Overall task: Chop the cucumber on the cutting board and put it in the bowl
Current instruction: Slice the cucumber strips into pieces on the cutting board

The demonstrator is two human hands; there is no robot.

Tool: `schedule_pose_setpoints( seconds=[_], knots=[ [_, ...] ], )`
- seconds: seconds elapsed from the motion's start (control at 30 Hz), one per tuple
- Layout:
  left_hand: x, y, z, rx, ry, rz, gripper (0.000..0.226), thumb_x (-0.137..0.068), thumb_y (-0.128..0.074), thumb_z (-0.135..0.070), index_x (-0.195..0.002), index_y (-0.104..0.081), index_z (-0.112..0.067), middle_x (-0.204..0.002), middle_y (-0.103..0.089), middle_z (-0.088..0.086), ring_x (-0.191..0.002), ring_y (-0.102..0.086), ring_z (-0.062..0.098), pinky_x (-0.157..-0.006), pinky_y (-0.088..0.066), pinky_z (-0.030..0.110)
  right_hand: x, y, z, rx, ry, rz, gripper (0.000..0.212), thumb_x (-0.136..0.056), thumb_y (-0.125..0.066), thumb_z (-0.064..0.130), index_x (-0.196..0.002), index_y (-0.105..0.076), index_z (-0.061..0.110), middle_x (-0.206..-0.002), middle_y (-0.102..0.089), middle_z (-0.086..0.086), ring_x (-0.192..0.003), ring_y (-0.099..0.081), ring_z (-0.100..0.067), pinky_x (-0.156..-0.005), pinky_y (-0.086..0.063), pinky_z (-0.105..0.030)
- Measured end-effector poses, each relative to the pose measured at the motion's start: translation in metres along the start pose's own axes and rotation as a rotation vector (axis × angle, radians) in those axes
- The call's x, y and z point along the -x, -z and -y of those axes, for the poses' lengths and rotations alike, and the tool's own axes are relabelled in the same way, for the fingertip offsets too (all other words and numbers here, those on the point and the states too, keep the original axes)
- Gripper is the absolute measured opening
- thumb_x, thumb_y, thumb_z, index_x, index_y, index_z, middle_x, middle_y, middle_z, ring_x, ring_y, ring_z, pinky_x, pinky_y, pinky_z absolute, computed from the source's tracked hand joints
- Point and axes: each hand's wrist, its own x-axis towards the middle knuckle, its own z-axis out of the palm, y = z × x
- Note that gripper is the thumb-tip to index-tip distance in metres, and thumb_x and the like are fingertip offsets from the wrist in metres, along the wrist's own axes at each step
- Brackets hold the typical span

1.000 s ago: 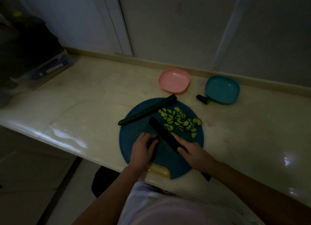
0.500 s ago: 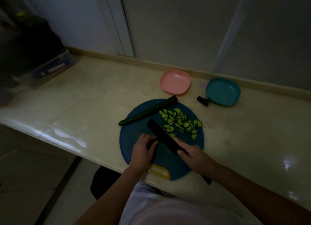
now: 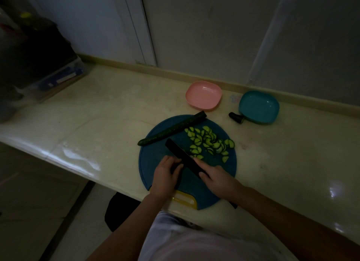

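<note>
While I look down through the head camera, I judge the chopping to be about half done. One long uncut length of cucumber (image 3: 171, 131) lies along the far left edge of the cutting board (image 3: 152, 159), and a heap of half-moon slices (image 3: 208, 141) lies on the right part of the board, too crowded for me to count exactly. My right hand (image 3: 216, 179) is closed around the handle of the one knife (image 3: 181, 155), with its blade over the board. My left hand (image 3: 165, 177) curls on a short dark piece (image 3: 175, 167) just beside the blade, which I take for cucumber. I count two bowls on the worktop (image 3: 107, 114), a pink bowl (image 3: 203, 95) and a teal bowl (image 3: 259, 106). Neither holds any slice yet. One cut-off end (image 3: 236, 117) lies beside the teal one. The rest of the cutting and the whole transfer remain.
</note>
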Motion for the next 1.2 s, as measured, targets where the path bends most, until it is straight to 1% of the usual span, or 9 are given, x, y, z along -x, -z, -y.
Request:
schedule_pose_setpoints(
  seconds=[0.07,0.13,0.2,0.27,0.5,0.87,1.03,1.13,1.2],
  knots=[
    [0.0,0.0,0.0,0.003,-0.001,0.002,0.013,-0.083,-0.067,-0.009,-0.095,-0.067,-0.005,-0.085,-0.06,0.008,-0.08,-0.048,0.001,-0.071,-0.036,0.008,0.0,0.0,-0.001,0.001,0.0,-0.003,0.052,-0.098,-0.04,0.013,-0.147,-0.024,0.022,-0.082,-0.055,0.004,-0.061,-0.052,0.014,-0.053,-0.036,-0.003],
    [0.002,0.001,0.0,0.005,-0.009,0.004,0.014,-0.083,-0.067,-0.008,-0.097,-0.067,-0.006,-0.088,-0.061,0.007,-0.083,-0.051,0.003,-0.074,-0.036,0.004,0.002,0.0,-0.005,0.007,-0.019,-0.01,0.052,-0.098,-0.04,0.014,-0.147,-0.024,0.023,-0.079,-0.058,0.007,-0.066,-0.055,0.012,-0.056,-0.039,-0.005],
    [0.003,0.001,0.0,0.009,-0.015,0.009,0.014,-0.084,-0.066,-0.009,-0.097,-0.067,-0.007,-0.091,-0.061,0.005,-0.085,-0.052,0.003,-0.075,-0.035,0.0,0.005,0.001,-0.01,-0.008,-0.036,-0.029,0.052,-0.098,-0.041,0.016,-0.146,-0.023,0.026,-0.102,-0.066,-0.002,-0.088,-0.062,0.0,-0.075,-0.049,-0.013],
    [0.002,0.001,0.001,0.004,-0.008,0.012,0.012,-0.084,-0.066,-0.009,-0.096,-0.066,-0.006,-0.09,-0.061,0.006,-0.085,-0.051,0.003,-0.075,-0.035,0.0,0.009,0.002,-0.016,-0.032,-0.039,-0.035,0.053,-0.098,-0.041,0.017,-0.146,-0.023,0.027,-0.125,-0.059,-0.007,-0.107,-0.059,-0.014,-0.094,-0.046,-0.023],
    [0.0,0.0,0.001,-0.002,0.014,0.011,0.009,-0.084,-0.067,-0.01,-0.091,-0.066,-0.005,-0.085,-0.057,0.004,-0.078,-0.048,0.001,-0.071,-0.033,-0.001,0.015,0.003,-0.01,-0.11,-0.014,-0.026,0.052,-0.098,-0.042,0.016,-0.145,-0.022,0.025,-0.132,-0.046,0.007,-0.119,-0.049,-0.008,-0.098,-0.034,-0.012],
    [0.001,0.001,0.0,0.015,0.026,-0.012,0.009,-0.082,-0.069,-0.007,-0.089,-0.066,-0.004,-0.082,-0.058,0.006,-0.078,-0.046,-0.002,-0.071,-0.034,-0.001,0.015,0.002,-0.006,-0.115,-0.01,-0.012,0.052,-0.098,-0.042,0.016,-0.146,-0.023,0.024,-0.132,-0.05,0.003,-0.115,-0.052,-0.007,-0.097,-0.038,-0.013],
    [0.001,0.001,0.0,0.011,0.016,-0.001,0.008,-0.083,-0.067,-0.009,-0.089,-0.066,-0.004,-0.083,-0.057,0.005,-0.078,-0.044,-0.003,-0.071,-0.032,-0.002,0.011,0.0,-0.01,-0.069,-0.018,-0.024,0.051,-0.098,-0.041,0.02,-0.146,-0.023,0.029,-0.126,-0.059,-0.005,-0.105,-0.06,-0.016,-0.094,-0.047,-0.029],
    [0.001,0.002,0.0,0.007,0.015,-0.001,0.008,-0.083,-0.067,-0.009,-0.089,-0.066,-0.004,-0.083,-0.056,0.004,-0.078,-0.044,-0.003,-0.071,-0.032,-0.002,0.006,-0.003,-0.007,-0.022,-0.012,-0.013,0.052,-0.098,-0.04,0.019,-0.147,-0.023,0.027,-0.109,-0.063,-0.005,-0.08,-0.059,-0.005,-0.07,-0.045,-0.008],
    [0.001,0.001,0.0,0.008,0.017,-0.008,0.008,-0.082,-0.068,-0.007,-0.089,-0.066,-0.003,-0.083,-0.055,0.003,-0.078,-0.044,-0.003,-0.071,-0.032,-0.002,0.002,-0.006,-0.004,0.018,-0.007,-0.004,0.053,-0.098,-0.04,0.018,-0.147,-0.021,0.027,-0.092,-0.065,-0.012,-0.062,-0.053,-0.006,-0.055,-0.039,-0.011]
  ],
)
